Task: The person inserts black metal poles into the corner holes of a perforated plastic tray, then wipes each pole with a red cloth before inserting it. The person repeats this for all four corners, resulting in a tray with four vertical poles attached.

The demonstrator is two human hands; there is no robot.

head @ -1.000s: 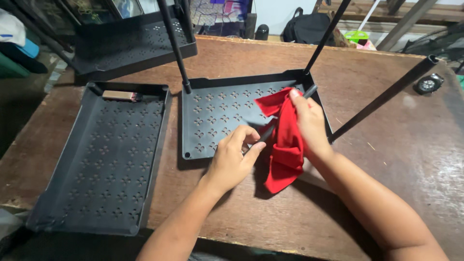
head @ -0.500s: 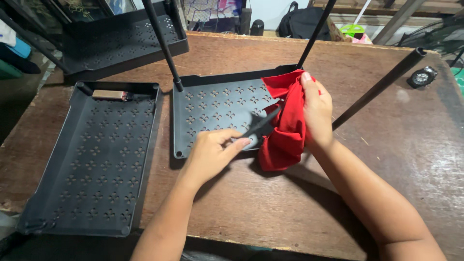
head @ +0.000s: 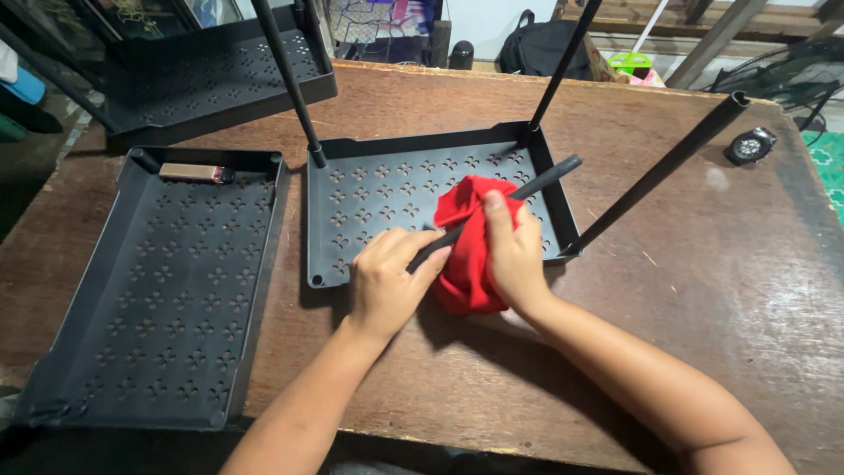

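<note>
While the loose perforated tray (head: 149, 290) is lying idle on the left of the wooden table (head: 703, 290), the left hand (head: 387, 286) is closing around the low end of a black rod (head: 536, 180); the right hand (head: 514, 255) is clamping a red cloth (head: 466, 237) around its middle, over the middle tray (head: 387, 189); best to pin that end firmly and keep the cloth wrapped fully round, pressure even.
</note>
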